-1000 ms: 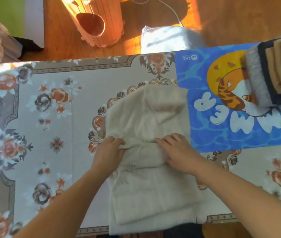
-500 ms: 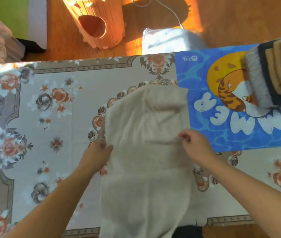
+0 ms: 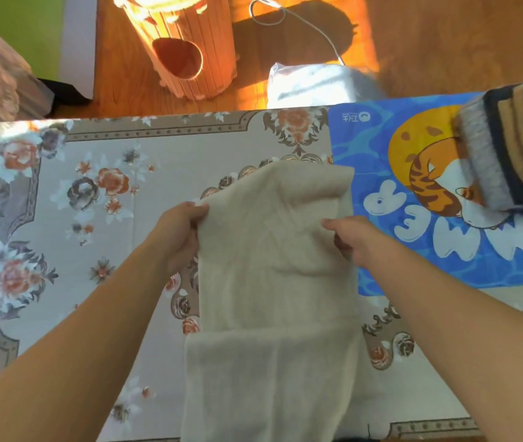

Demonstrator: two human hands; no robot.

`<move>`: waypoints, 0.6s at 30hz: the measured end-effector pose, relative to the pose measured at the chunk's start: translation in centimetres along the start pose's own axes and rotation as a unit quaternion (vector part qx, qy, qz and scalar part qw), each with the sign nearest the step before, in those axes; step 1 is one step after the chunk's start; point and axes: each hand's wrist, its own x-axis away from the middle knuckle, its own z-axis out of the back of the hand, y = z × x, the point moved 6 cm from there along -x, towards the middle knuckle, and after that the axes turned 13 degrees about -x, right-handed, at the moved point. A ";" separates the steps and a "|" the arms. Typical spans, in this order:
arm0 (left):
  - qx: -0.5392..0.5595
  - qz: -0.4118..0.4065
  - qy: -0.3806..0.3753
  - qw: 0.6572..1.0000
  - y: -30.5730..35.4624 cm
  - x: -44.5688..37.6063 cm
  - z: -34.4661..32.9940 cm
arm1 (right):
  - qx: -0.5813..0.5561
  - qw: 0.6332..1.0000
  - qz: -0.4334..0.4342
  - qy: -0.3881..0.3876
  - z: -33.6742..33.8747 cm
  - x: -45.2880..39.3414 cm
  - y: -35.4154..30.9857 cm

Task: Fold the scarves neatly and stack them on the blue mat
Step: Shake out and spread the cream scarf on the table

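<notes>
You look down through a wide lens that bows the tablecloth edges outward. Strong warm sunlight strikes the wooden floor at the top and burns the slatted wooden holder nearly white at its rim; a hard dark shadow lies just right of it. The table surface is evenly, softly lit. The folded stack at the right edge smears, perhaps from motion, and the whole frame looks slightly soft.
</notes>
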 end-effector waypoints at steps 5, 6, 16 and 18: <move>0.042 -0.004 -0.037 0.998 1.1 2.2 -0.5 | -0.067 0.995 -0.021 -0.068 -0.9 1.7 -0.7; 0.039 -0.005 -0.022 0.999 1.3 2.1 -0.3 | -0.097 0.994 -0.002 -0.057 -0.7 1.7 -1.9; -0.051 -0.198 0.116 0.972 18.0 -2.9 -1.2 | -0.131 0.949 0.279 0.066 1.2 0.8 -22.4; -0.073 -0.224 0.124 0.964 19.7 -3.3 -1.6 | -0.130 0.955 0.268 0.017 0.3 0.7 -22.8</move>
